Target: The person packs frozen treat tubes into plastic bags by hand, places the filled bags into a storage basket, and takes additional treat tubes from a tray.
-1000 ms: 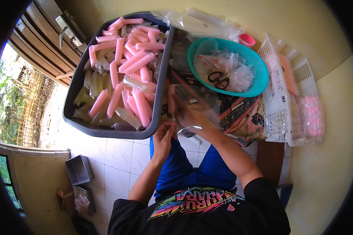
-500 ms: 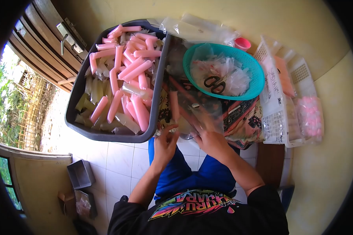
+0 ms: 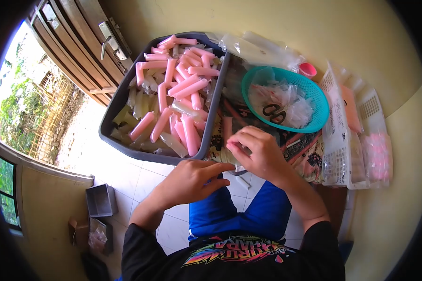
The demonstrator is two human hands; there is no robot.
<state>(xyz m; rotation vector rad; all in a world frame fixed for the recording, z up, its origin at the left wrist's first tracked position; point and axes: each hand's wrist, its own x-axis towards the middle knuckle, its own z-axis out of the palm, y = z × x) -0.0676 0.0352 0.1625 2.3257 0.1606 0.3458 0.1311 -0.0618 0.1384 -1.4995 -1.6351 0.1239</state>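
Above my lap my left hand (image 3: 190, 181) reaches rightward, its index finger stretched out and its thumb apart, holding nothing that I can see. My right hand (image 3: 258, 152) is beside it, slightly higher, with fingers curled and thumb pressed in; whatever is in them is hidden. A bit of clear plastic (image 3: 239, 167) shows between the two hands. Just beyond my right hand is a filled pink plastic tube (image 3: 227, 127) on the patterned cloth (image 3: 309, 152). To the left, a dark grey tub (image 3: 219, 100) holds many sealed pink tubes (image 3: 191, 86) and pale yellowish ones (image 3: 140, 104).
A turquoise basket (image 3: 321, 114) holds clear plastic pieces and black-handled scissors (image 3: 273, 112). Behind it lie clear plastic bags (image 3: 258, 49) and a pink cup (image 3: 307, 70). A white crate (image 3: 335, 140) with pink packs stands right. Grey bins (image 3: 101, 200) sit on the floor near the open door.
Both hands have lifted from the cloth's near edge toward me and drawn closer together. The clear plastic sheet by the right hand is no longer spread out. The view has shifted slightly.
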